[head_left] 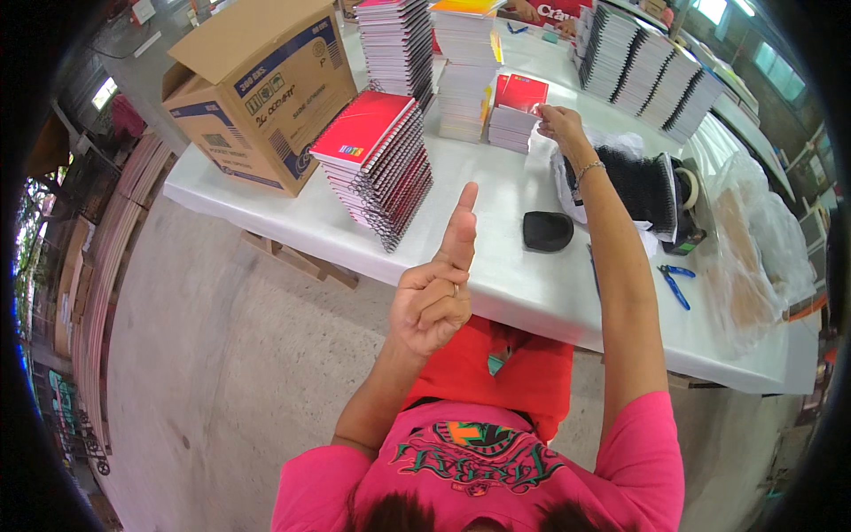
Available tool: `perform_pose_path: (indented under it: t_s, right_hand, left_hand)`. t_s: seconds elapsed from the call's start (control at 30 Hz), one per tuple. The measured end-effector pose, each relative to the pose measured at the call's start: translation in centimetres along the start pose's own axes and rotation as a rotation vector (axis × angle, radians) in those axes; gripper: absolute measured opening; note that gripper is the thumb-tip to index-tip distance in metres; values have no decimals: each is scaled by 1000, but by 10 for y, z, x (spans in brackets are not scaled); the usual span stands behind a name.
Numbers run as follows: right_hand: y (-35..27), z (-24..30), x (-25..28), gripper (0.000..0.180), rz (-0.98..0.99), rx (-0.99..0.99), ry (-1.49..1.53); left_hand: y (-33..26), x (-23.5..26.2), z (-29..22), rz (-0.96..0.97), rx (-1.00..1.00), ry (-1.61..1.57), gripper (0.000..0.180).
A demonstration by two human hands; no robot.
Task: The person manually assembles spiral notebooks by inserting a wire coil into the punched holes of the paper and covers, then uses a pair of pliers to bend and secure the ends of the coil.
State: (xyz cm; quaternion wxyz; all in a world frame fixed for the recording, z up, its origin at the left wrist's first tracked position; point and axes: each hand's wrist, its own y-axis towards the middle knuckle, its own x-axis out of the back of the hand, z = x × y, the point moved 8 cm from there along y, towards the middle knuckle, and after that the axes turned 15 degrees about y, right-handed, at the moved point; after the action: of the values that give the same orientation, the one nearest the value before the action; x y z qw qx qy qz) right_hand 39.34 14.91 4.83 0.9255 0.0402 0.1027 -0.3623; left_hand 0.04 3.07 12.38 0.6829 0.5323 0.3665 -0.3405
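Observation:
My left hand (434, 297) is raised in front of the table edge, its index finger stretched up and the others folded toward the palm; nothing shows in it. My right hand (563, 124) reaches over the table, thumb and fingers pinched at the near right corner of a red-covered notebook (521, 91). That notebook tops a short stack with no coil visible. Left of it stands a taller stack of loose page blocks (468, 89). Spiral-bound red notebooks (368, 133) form a pile nearer to me, its black coils facing right.
A cardboard box (266, 97) stands at the left end. A black pouch-like item (547, 230), blue pliers (676, 285), black wire coils (629, 191) and clear plastic bags (753, 239) lie on the right. Farther back are more spiral-bound stacks (651, 71) and another person's hand (523, 11).

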Motion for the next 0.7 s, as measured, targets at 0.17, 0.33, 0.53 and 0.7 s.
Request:
perform_pose_path:
  t_s: [0.17, 0.33, 0.53, 0.7]
  right_hand:
    - [-37, 19, 14, 34, -29, 41, 176]
    - [-142, 60, -11, 25, 215, 135, -31]
    - [-239, 64, -6, 18, 303, 146, -184]
    - [-283, 44, 3, 13, 355, 102, -466]
  left_hand:
    - [2, 23, -14, -279, -145, 33, 80]
    - [-5, 31, -32, -191, -152, 368, 82]
    - [3, 27, -22, -682, -180, 921, 82]
    - [-7, 51, -32, -492, -215, 934, 82]
